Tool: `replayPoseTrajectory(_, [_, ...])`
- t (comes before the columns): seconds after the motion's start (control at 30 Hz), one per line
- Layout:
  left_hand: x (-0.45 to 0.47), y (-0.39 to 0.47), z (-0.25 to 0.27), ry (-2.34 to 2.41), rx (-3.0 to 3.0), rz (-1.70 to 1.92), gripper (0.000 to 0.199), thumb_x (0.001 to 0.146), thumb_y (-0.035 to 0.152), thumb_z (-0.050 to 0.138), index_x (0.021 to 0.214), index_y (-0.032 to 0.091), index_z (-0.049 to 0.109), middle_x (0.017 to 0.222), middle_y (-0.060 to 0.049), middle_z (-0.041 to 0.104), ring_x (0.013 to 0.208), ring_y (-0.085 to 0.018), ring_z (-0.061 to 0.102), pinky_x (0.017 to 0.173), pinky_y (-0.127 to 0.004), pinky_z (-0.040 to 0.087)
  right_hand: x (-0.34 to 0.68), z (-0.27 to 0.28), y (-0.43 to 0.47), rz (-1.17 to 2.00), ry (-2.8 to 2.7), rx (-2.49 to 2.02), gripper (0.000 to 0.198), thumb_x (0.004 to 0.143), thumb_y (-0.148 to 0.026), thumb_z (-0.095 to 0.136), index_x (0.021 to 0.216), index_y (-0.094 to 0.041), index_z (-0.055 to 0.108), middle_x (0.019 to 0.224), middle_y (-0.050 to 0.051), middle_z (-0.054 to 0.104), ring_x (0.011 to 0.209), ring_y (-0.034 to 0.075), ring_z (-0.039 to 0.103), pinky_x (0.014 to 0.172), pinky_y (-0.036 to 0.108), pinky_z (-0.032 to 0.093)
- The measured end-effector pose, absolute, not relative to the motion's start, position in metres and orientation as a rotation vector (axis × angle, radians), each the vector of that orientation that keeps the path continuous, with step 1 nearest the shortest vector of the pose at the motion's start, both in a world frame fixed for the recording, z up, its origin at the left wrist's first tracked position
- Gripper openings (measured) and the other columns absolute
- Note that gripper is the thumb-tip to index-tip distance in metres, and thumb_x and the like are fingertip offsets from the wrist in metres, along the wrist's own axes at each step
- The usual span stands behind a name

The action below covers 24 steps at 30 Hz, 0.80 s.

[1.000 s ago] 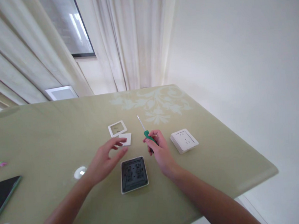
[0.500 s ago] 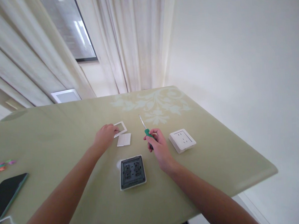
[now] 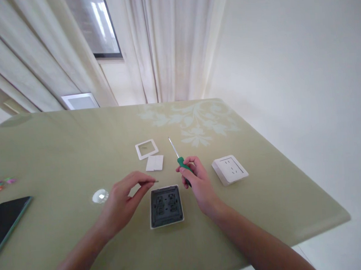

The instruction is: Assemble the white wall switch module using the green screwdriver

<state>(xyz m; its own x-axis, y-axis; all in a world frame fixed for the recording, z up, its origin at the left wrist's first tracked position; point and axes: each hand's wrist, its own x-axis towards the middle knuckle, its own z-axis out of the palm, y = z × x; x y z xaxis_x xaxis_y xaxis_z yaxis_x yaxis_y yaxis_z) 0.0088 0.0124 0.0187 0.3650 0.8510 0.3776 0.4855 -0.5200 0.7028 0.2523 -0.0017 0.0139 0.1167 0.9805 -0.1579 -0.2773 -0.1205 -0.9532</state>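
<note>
My left hand (image 3: 126, 197) pinches a small screw (image 3: 157, 181) between thumb and fingertips, just above the upper left corner of a switch panel (image 3: 165, 206). That panel has a white rim and a dark inside facing up. In my right hand (image 3: 197, 181) is a screwdriver (image 3: 180, 160) with a green and black handle, its metal tip pointing up and away from me. Beyond the panel lie two white switch covers (image 3: 154, 163) side by side and a square white frame (image 3: 141, 157). Another thin, small piece (image 3: 144, 148) shows inside the frame's opening.
A white wall socket (image 3: 230, 170) sits on the table (image 3: 78, 157) right of my right hand. At the left are a dark tablet or phone (image 3: 8, 223) and colourful small items (image 3: 0, 185). The table's right edge runs beside the wall.
My left hand has come back from the white frame toward the switch panel, carrying the small screw. My right hand still holds the screwdriver in about the same pose. The view has shifted slightly.
</note>
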Motion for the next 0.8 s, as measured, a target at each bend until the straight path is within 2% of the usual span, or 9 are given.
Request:
replayPoseTrajectory(0.13, [-0.004, 0.002, 0.01, 1.013, 2.055, 1.038, 0.018, 0.11, 0.025, 0.066, 0.106, 0.029, 0.083, 0.099, -0.001, 0.08, 0.09, -0.017, 0.077, 0.079, -0.024, 0.059, 0.251, 0.011, -0.003, 1.337, -0.872, -1.199, 0.03, 0.084, -0.041, 0.077, 0.099, -0.027, 0.054, 0.094, -0.002, 0.071, 0.064, 0.012, 0.052, 0.059, 0.027, 0.041])
replayPoseTrajectory(0.27, [-0.004, 0.0, 0.011, 0.892, 2.054, 0.963, 0.021, 0.111, 0.023, 0.066, 0.112, 0.033, 0.084, 0.101, 0.0, 0.081, 0.091, -0.015, 0.078, 0.08, -0.023, 0.06, 0.25, 0.008, -0.001, 1.338, -0.884, -1.248, 0.032, 0.083, -0.041, 0.077, 0.1, -0.027, 0.054, 0.096, -0.001, 0.073, 0.064, 0.012, 0.053, 0.058, 0.027, 0.041])
replayPoseTrajectory(0.43, [-0.002, -0.004, 0.015, 0.853, 2.068, 0.951, 0.013, 0.109, 0.022, 0.07, 0.107, 0.029, 0.081, 0.095, 0.001, 0.082, 0.087, -0.015, 0.078, 0.08, -0.024, 0.061, 0.251, 0.008, 0.0, 1.34, -0.884, -1.307, 0.032, 0.084, -0.042, 0.077, 0.101, -0.027, 0.054, 0.097, -0.001, 0.074, 0.064, 0.012, 0.053, 0.059, 0.028, 0.041])
replayPoseTrajectory(0.8, [-0.006, -0.006, 0.014, 0.796, 2.113, 0.883, 0.02, 0.112, 0.017, 0.063, 0.112, 0.028, 0.08, 0.1, -0.002, 0.08, 0.092, -0.017, 0.075, 0.081, -0.026, 0.062, 0.256, 0.013, -0.004, 1.358, -0.852, -1.286, 0.029, 0.088, -0.041, 0.079, 0.098, -0.027, 0.056, 0.097, -0.001, 0.075, 0.065, 0.013, 0.053, 0.061, 0.029, 0.04])
